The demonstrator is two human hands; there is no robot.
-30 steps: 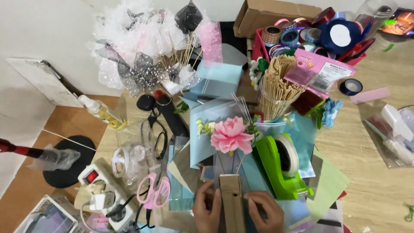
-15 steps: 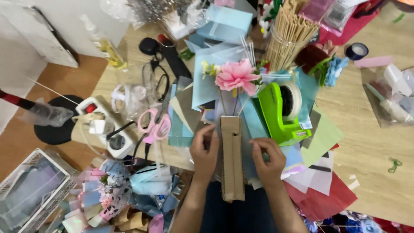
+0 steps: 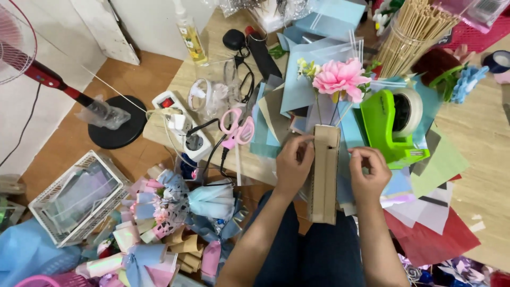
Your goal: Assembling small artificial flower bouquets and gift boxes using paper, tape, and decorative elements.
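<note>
From the head view, a tall narrow cardboard box (image 3: 324, 172) is seen standing at the near edge of the cluttered tabletop (image 3: 478, 138), gripped on its left side by the left hand (image 3: 293, 165), fingers curled onto it. The right hand (image 3: 367, 171) is held just beside it, fingers pinched narrow. A pink paper flower (image 3: 340, 78) and green tape dispenser (image 3: 390, 125) are parked right behind.

Wooden worktop (image 3: 481, 141) packed: green tape dispenser (image 3: 390, 125), pink scissors (image 3: 237, 127), white power strip (image 3: 178, 127), blue and grey paper sheets (image 3: 319, 69), red sheet (image 3: 430, 242). Floor (image 3: 69, 143) carries the fan base (image 3: 117, 123), white wire basket (image 3: 79, 196), wrapped bouquets (image 3: 175, 212).
</note>
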